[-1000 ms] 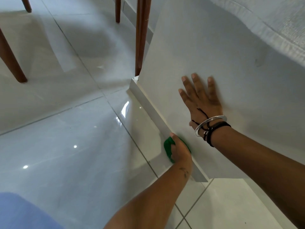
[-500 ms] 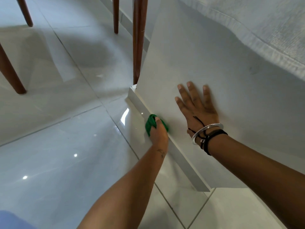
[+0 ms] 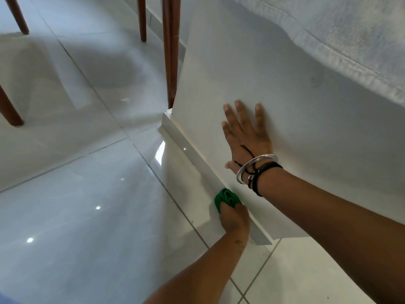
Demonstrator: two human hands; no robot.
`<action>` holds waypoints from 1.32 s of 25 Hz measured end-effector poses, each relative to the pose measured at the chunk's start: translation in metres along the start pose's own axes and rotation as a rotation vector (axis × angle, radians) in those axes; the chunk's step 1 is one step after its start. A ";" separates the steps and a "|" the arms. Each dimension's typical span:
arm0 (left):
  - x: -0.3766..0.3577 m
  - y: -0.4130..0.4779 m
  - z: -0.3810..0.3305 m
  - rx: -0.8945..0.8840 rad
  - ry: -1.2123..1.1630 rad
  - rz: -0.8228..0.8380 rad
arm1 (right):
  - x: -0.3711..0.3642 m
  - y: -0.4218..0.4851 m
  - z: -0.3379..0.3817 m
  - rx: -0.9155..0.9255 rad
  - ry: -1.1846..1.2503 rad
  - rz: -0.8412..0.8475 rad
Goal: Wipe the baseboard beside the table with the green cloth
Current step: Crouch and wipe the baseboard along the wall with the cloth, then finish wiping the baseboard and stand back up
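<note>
A white baseboard (image 3: 186, 148) runs diagonally along the foot of a white wall panel (image 3: 274, 88), from the upper middle down to the lower right. My left hand (image 3: 235, 220) is shut on a bunched green cloth (image 3: 225, 199) and presses it against the baseboard's lower half. My right hand (image 3: 246, 134) lies flat on the wall panel above, fingers spread, with bangles and dark cords at the wrist. A brown wooden table leg (image 3: 171, 51) stands at the baseboard's far end.
Glossy pale floor tiles (image 3: 87, 216) spread to the left. More brown wooden legs stand at the top (image 3: 142, 18) and the far left (image 3: 8, 106). A white textured fabric (image 3: 350, 36) hangs over the wall panel at the upper right.
My left hand slid the green cloth up along the baseboard toward the table leg, then back down toward the near end. My right hand stayed flat on the wall.
</note>
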State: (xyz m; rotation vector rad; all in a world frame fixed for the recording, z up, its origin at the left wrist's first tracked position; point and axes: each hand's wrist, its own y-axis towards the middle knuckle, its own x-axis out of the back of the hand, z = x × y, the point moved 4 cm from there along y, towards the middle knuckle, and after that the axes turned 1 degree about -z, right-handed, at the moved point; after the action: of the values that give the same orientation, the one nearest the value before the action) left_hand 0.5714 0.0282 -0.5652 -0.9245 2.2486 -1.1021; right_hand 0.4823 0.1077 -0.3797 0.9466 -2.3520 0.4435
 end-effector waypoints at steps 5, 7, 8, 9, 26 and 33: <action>0.074 -0.015 -0.059 0.091 -0.229 0.131 | 0.013 -0.006 0.017 0.057 0.499 0.081; 0.126 -0.042 -0.107 0.026 -0.392 0.212 | 0.028 -0.006 0.017 -0.074 1.101 0.235; 0.151 -0.059 -0.133 0.009 -0.459 0.247 | 0.036 -0.005 0.015 -0.224 1.482 0.370; 0.178 -0.081 -0.162 0.005 -0.519 0.270 | 0.052 -0.004 0.010 -0.375 1.856 0.502; 0.353 -0.511 -0.537 -0.248 0.062 -0.029 | 0.519 -0.044 -0.249 -0.466 2.358 0.622; 0.356 -0.476 -0.626 -0.256 0.219 -0.148 | 0.533 0.027 -0.245 -0.661 2.319 0.708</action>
State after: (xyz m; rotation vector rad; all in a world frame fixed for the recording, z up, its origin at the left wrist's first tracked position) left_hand 0.0984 -0.1368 0.1385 -1.1367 2.5808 -1.0376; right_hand 0.2390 -0.0346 0.1353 -0.7061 -0.3340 0.4481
